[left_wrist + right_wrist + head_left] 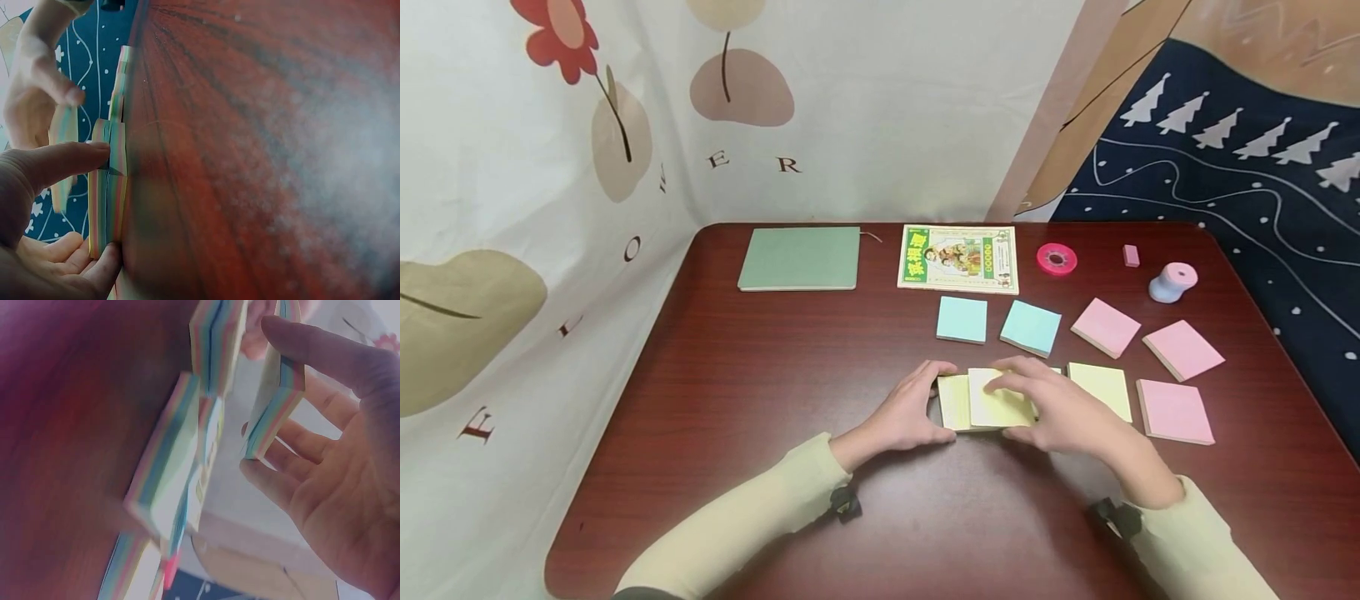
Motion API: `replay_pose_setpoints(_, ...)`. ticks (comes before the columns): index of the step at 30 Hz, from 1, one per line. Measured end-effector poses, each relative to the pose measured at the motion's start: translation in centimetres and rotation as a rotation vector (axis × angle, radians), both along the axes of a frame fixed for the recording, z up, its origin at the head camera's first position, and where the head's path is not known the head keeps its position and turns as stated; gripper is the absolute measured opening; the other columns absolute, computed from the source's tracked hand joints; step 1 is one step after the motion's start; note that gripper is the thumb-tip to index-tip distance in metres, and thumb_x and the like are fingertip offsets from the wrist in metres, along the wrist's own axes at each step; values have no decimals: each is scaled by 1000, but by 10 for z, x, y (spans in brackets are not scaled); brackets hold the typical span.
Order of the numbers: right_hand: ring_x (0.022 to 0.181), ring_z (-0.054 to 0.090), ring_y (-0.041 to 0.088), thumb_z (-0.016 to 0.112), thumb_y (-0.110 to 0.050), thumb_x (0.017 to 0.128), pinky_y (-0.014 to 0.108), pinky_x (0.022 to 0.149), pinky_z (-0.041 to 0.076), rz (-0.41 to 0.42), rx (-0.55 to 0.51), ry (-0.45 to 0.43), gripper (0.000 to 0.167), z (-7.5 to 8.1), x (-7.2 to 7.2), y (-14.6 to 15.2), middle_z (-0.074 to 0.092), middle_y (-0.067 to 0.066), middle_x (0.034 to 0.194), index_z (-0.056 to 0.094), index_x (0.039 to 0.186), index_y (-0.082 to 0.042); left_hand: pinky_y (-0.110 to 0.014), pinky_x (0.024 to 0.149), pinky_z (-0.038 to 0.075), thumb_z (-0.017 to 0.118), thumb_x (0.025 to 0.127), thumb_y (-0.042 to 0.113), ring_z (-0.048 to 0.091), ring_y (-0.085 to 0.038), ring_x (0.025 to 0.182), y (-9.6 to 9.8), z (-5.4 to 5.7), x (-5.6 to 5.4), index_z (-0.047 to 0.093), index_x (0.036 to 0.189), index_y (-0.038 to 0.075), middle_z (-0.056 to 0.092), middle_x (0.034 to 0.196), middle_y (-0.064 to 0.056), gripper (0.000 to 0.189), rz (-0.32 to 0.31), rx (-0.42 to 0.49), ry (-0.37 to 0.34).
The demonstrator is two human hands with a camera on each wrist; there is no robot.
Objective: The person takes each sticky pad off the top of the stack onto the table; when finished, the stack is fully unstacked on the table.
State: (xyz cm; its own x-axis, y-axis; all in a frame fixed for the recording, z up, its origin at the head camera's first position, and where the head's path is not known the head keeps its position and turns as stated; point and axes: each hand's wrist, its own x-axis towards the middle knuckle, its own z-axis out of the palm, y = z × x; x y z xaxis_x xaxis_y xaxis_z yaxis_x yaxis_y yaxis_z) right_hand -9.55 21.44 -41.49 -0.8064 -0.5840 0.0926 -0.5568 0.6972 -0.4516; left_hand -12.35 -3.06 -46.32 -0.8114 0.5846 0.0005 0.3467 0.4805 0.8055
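Near the middle of the table my left hand (910, 410) grips the edges of a stack of two yellow-topped sticky note pads (953, 404), thumb on one side and fingers on the other. The layered coloured edges of the stack (106, 212) show in the left wrist view. My right hand (1063, 408) holds another yellow-topped sticky note pad (1002, 408) by its edges. That pad (275, 415) hangs above the stack and overlaps its right part in the head view. Just right of my right hand lies a yellow pad (1100, 390).
Two blue pads (962, 320) (1031, 327) lie behind my hands, and pink pads (1175, 411) lie to the right. Along the back are a green notebook (801, 259), a picture booklet (958, 259), a red tape roll (1056, 259), a pink eraser (1131, 256) and a small pink-and-blue cylinder (1172, 283).
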Motion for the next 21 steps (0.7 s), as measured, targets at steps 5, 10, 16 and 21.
replay_pose_setpoints(5, 116, 55, 27, 91, -20, 65, 46, 91, 48, -61, 6, 28, 52, 0, 25, 23, 57, 10, 130, 69, 112, -17, -19, 99, 42, 91, 62, 7, 52, -15, 117, 0, -1, 1, 45, 136, 6, 51, 129, -5, 87, 2, 4, 4)
replay_pose_setpoints(10, 111, 56, 20, 92, -26, 61, 41, 89, 48, -90, 32, 46, 53, -6, 55, 39, 59, 3, 125, 69, 108, -22, -20, 98, 43, 91, 63, 8, 52, -16, 116, -1, -2, 1, 45, 136, 6, 51, 128, -5, 86, 3, 13, -5)
replay_pose_setpoints(16, 109, 55, 13, 92, -26, 60, 36, 87, 49, -87, 29, 27, 54, -18, 70, 40, 58, -4, 123, 68, 108, -27, -22, 98, 44, 90, 64, 8, 52, -16, 116, -1, 0, 1, 46, 135, 6, 51, 128, -5, 84, 5, 10, -2)
replay_pose_setpoints(21, 113, 56, 16, 91, -22, 61, 39, 88, 50, -68, 36, 37, 52, -26, 71, 35, 59, 0, 124, 69, 108, -23, -23, 98, 44, 90, 64, 7, 52, -17, 115, 0, 0, 1, 46, 135, 5, 52, 127, -6, 84, -2, 14, -1)
